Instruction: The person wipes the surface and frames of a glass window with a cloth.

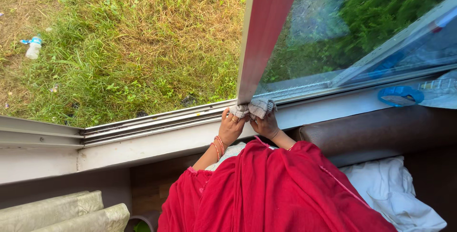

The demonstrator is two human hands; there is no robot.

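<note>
Both my hands press a small grey cloth (254,108) against the bottom corner of a sliding window's reddish frame (266,27), where it meets the metal track (157,122). My left hand (231,128), with red bangles on the wrist, grips the cloth's left end. Its right end is gripped by my right hand (266,125). Red draped fabric (271,189) covers my arms and body below.
Outside the open window lies grass (133,46) with a discarded plastic bottle (33,47). A blue roll of tape (401,95) rests on the sill at right. White cloth (395,189) lies on a brown cushion; pale green cushions (62,213) sit lower left.
</note>
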